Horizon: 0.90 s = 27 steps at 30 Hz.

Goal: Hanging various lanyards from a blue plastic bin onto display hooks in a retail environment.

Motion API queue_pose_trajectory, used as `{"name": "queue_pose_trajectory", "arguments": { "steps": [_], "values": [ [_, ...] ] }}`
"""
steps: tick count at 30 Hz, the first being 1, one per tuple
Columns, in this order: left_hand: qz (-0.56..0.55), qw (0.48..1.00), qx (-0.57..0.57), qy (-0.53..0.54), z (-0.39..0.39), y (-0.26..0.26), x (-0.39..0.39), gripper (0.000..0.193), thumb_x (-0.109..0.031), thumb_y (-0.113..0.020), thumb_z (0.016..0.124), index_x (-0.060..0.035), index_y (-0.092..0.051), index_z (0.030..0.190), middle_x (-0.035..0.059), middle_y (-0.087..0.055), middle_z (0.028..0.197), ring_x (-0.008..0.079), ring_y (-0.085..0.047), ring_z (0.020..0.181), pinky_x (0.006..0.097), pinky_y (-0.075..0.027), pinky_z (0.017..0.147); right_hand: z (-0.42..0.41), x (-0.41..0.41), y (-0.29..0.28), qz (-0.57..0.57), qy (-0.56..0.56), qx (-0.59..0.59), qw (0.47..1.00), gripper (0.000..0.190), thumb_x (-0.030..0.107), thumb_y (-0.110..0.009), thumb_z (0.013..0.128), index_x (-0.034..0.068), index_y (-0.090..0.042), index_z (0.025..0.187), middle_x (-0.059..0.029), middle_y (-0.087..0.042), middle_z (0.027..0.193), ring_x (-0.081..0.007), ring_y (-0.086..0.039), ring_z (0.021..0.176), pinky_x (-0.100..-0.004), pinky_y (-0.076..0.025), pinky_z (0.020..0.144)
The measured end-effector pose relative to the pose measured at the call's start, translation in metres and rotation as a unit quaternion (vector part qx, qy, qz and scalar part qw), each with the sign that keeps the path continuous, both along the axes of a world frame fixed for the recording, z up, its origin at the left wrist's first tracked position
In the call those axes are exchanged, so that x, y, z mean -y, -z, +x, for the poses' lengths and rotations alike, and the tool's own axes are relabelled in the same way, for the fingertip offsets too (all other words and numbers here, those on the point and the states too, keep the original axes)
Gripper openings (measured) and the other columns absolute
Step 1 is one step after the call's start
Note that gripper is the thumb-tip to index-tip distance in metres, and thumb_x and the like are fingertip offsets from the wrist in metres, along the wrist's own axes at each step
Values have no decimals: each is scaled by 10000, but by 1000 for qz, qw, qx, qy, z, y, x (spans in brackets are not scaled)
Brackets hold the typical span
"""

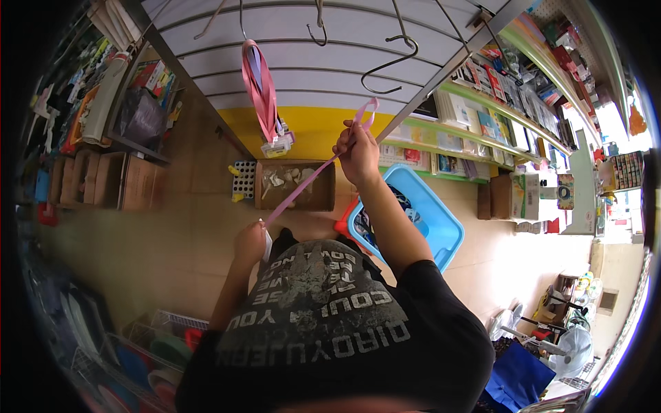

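Note:
A pink lanyard (pixel 299 190) runs taut on a slant between my two hands. My right hand (pixel 360 155) grips its upper part, and a small loop of strap stands up above the fingers. Lower and to the left, my left hand (pixel 250 241) is closed on the other end, beside a white piece (pixel 268 247) that is partly hidden. Ahead on the slatwall panel (pixel 320 62), a bunch of pink lanyards (pixel 261 93) with badge holders (pixel 279 145) hangs from a hook. An S-shaped metal hook (pixel 367 72) hangs right of it, above my right hand.
On the floor ahead are a shallow cardboard box (pixel 323 199) and a grey tray with round holes (pixel 244 180). A blue plastic basin (pixel 441 227) with dark items stands under my right forearm. Stocked shelves (pixel 496 139) line the right; cardboard boxes (pixel 139 183) stand left.

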<state>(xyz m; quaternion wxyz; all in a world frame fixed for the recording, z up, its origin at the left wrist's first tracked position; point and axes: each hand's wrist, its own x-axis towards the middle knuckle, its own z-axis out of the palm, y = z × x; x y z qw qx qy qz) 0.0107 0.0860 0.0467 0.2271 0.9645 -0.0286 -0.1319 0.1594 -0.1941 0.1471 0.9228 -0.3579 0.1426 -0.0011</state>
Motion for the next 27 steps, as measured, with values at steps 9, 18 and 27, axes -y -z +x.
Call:
{"name": "queue_pose_trajectory", "arguments": {
  "steps": [9, 18, 27],
  "values": [
    [-28, 999, -39, 10, 0, 22, -7, 288, -188, -513, 851, -17, -592, 1070, 191, -623, 975, 356, -597, 914, 432, -473, 799, 4, -30, -27, -12, -138, 69, 988, 214, 254, -367, 983, 83, -494, 977, -14, -357, 581, -117, -272, 458, -265, -258, 463],
    [-620, 770, -123, -91, 60, -9, 5, 379, -261, -520, 917, 4, -543, 1186, 118, -615, 1111, 219, -598, 971, 347, -462, 862, -30, -80, -12, 51, -453, 107, 884, 232, 262, -425, 979, 67, -546, 946, 21, -351, 583, -89, -286, 500, -249, -236, 463],
    [-810, 561, -146, 91, 104, -114, 10, 411, -339, -506, 926, 10, -545, 1140, 142, -603, 1097, 245, -574, 1020, 380, -437, 896, -24, -53, -20, 38, -567, 66, 820, 298, 291, -516, 931, 3, -582, 890, 36, -348, 575, -65, -277, 487, -228, -195, 456]
  ]
}}
